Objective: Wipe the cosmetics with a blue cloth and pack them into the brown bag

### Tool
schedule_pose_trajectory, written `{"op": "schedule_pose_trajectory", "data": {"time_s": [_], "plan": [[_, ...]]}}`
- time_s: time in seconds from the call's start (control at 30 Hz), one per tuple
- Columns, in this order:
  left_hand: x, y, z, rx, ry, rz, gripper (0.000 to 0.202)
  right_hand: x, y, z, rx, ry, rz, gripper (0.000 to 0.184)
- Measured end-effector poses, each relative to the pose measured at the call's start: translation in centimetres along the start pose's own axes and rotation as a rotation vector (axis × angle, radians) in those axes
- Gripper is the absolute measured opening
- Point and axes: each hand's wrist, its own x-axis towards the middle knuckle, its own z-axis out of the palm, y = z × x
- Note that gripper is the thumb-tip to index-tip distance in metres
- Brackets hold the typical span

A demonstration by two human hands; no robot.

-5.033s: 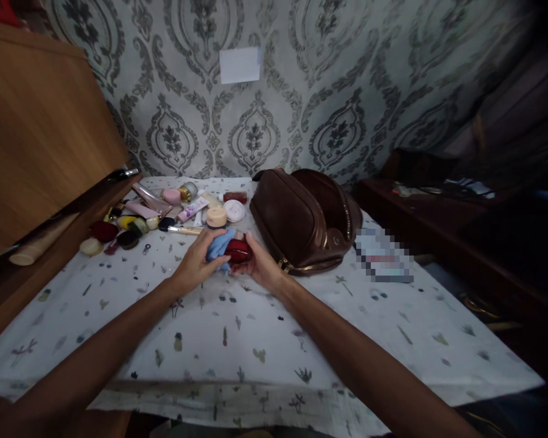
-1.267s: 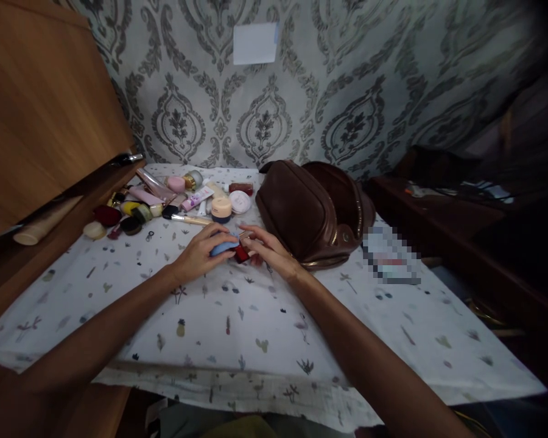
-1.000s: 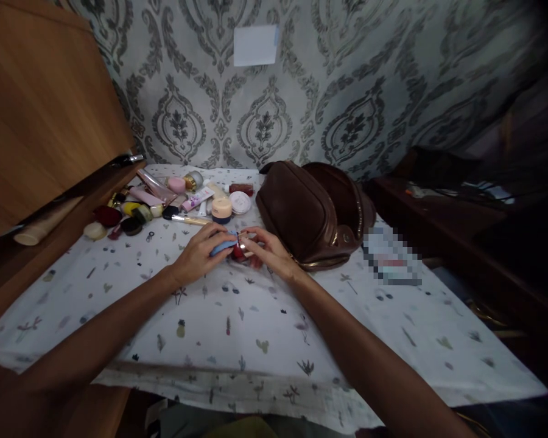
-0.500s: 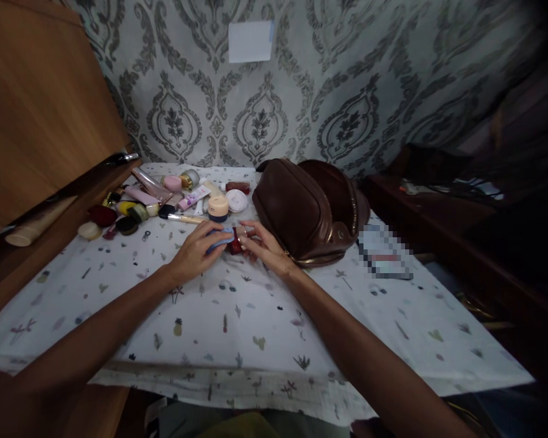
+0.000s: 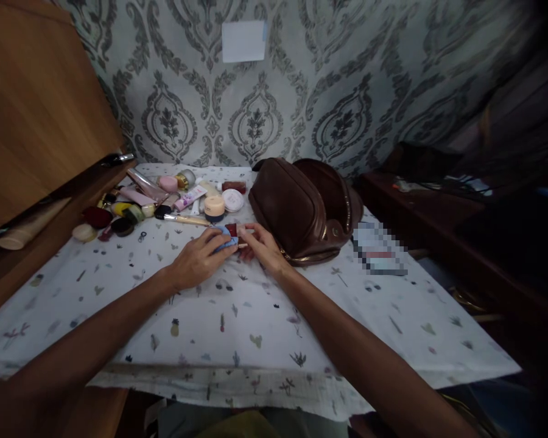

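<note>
Over the printed cloth my left hand (image 5: 195, 258) is closed on a blue cloth or wipe (image 5: 227, 243), pressing it around a small dark red cosmetic container (image 5: 231, 229). My right hand (image 5: 261, 248) pinches the container's other end, a paler part mostly covered by the fingers. Just beyond the hands stand a peach-lidded jar (image 5: 214, 207) and a round white compact (image 5: 232, 200). A makeup brush (image 5: 187, 219) lies behind my left hand, its handle tip close to the fingers. The brown leather bag (image 5: 285, 204) sits right beside my right hand, its top gaping.
Tubes, jars and other cosmetics (image 5: 137, 194) are heaped at the back left. A wooden panel (image 5: 41, 91) borders the left side. A blurred-out flat item (image 5: 379, 249) lies right of the bag. Patterned cloth (image 5: 256, 328) covers the table.
The red container has turned between my hands, its red part now further back. The blue cloth has shifted slightly around it. The view has moved a little to the right.
</note>
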Motion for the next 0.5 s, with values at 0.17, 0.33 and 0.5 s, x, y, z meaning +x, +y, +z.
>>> {"op": "schedule_pose_trajectory", "data": {"time_s": [0.17, 0.33, 0.5], "plan": [[0.0, 0.1, 0.0, 0.016, 0.035, 0.065, 0.023, -0.4, -0.8, 0.2, 0.276, -0.037, 0.099, 0.037], [0.4, 0.3, -0.5, -0.101, 0.093, 0.019, 0.027, -0.7, -1.6, 0.4, 0.421, -0.099, 0.208, 0.04], [0.9, 0.4, -1.1, -0.256, 0.138, -0.124, 0.027, -0.7, -1.6, 0.3, 0.446, -0.121, 0.26, 0.045]]}}
